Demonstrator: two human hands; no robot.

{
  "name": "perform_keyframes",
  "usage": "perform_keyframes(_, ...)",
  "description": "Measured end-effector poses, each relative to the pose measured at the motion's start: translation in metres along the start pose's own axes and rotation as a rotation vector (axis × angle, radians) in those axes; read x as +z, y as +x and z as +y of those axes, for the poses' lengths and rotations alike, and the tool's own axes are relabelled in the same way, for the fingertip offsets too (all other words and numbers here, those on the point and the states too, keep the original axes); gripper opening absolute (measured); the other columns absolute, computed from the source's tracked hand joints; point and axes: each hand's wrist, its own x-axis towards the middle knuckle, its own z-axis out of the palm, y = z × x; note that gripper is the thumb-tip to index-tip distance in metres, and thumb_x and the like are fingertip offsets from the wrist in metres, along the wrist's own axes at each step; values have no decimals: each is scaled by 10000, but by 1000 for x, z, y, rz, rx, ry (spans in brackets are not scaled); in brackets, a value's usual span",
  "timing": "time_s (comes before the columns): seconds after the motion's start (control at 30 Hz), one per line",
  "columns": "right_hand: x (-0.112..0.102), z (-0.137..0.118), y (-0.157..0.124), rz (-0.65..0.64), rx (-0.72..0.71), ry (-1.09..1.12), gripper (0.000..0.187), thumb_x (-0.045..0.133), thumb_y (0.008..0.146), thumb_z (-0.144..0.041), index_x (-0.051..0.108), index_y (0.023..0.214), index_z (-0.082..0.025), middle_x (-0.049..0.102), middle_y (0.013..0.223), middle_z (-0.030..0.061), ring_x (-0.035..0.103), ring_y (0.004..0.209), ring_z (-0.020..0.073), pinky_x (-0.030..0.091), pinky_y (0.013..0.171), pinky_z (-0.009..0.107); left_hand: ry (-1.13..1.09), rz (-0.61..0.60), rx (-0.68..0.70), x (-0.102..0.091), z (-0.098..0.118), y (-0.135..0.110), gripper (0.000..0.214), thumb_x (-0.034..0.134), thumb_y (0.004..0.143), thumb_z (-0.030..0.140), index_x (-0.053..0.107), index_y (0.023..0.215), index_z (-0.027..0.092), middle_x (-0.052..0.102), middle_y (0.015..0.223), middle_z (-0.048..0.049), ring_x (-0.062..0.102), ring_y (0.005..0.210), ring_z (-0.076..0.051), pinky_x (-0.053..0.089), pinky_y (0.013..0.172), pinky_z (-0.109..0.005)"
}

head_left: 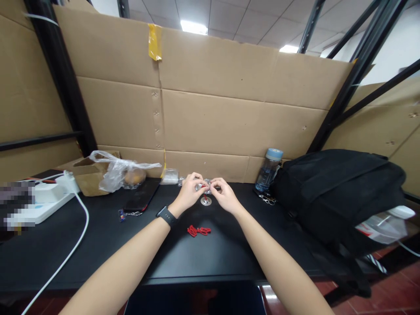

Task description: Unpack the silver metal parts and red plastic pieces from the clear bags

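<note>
My left hand and my right hand are close together over the far middle of the black desk. Each has thumb and forefinger drawn together in a pinch. A thin red cord shows between them, and my left fingertips close on its upper part. What my right fingertips hold is too small to make out. Below the cord is a round, shiny metal disc. Clear plastic packaging behind the fingers is partly hidden. Nearer to me lies a bundle of red cord. A black watch is on my left wrist.
To the right stand a blue-capped water bottle and a large black backpack. On the left are a dark tablet-like object, a clear plastic bag, a white power strip and its cable. A cardboard wall closes the back.
</note>
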Motion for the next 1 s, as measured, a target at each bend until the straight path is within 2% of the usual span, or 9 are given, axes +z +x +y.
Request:
perform_keyframes(0.1,0,3,0,-26,-6,-41,189,566,913,-322,640,810,-182,561,1109,82,602,928,171,493,672,257,-27,-43,10,-1,0,1,110,629,912,288,721,896,229,622,1023,-48,588,1035,-222,446,960,-378)
perform_keyframes(0.23,0,9,-2,-54,-46,-113,132,579,898,-275,634,824,-180,536,1129,88,582,1007,187,510,802,302,-142,-99,0,-7,3,3,234,473,995,313,674,1081,230,664,1081,-58,623,1039,-201,466,953,-343)
perform_keyframes(0.33,-1,13,-2,-82,-76,-141,108,590,887,-259,629,823,-181,526,1146,98,569,1057,204,508,854,330,-106,-207,12,-10,1,2,202,586,935,341,693,1083,255,702,1104,-40,642,1043,-208,455,979,-344)
perform_keyframes(0.47,-4,15,-2,-90,-68,-157,86,595,878,-245,635,830,-187,522,1149,99,558,1080,218,513,837,335,36,-332,38,-8,-9,-4,201,707,833,345,734,1021,280,724,1128,-36,628,1104,-247,421,1024,-401)
perform_keyframes(0.63,-5,16,-2,-97,-44,-129,132,586,894,-292,641,831,-190,515,1134,92,570,1028,205,518,755,296,47,-309,41,-2,-16,-7,214,686,858,364,743,1050,290,714,1146,-52,616,1115,-242,417,1021,-407)
perform_keyframes(0.73,-2,16,-2,-107,-54,-117,136,592,896,-303,635,835,-190,513,1147,94,570,1045,207,516,764,293,40,-326,59,-1,-13,-5,147,687,868,376,769,958,295,709,1094,-38,611,1078,-233,419,996,-387)
perform_keyframes(0.83,2,19,-2,-112,-64,-127,140,562,920,-293,623,849,-190,534,1132,93,579,1018,199,515,786,303,167,-304,50,-4,-13,-3,104,710,851,363,791,878,304,683,1043,-40,583,1038,-241,394,979,-407)
perform_keyframes(0.93,7,27,-5,-101,-90,-228,112,539,929,-240,626,985,-197,581,1088,85,590,978,198,500,870,347,319,-272,43,-10,-19,-3,89,717,837,333,799,858,306,665,983,-61,550,1009,-259,374,948,-414)
perform_keyframes(1.0,10,33,-7,-137,-117,-330,255,566,896,-179,617,1144,-211,608,1145,93,588,1044,214,472,943,371,363,-300,42,-14,-24,-4,90,703,836,293,787,805,293,683,934,-64,555,999,-270,362,933,-408)
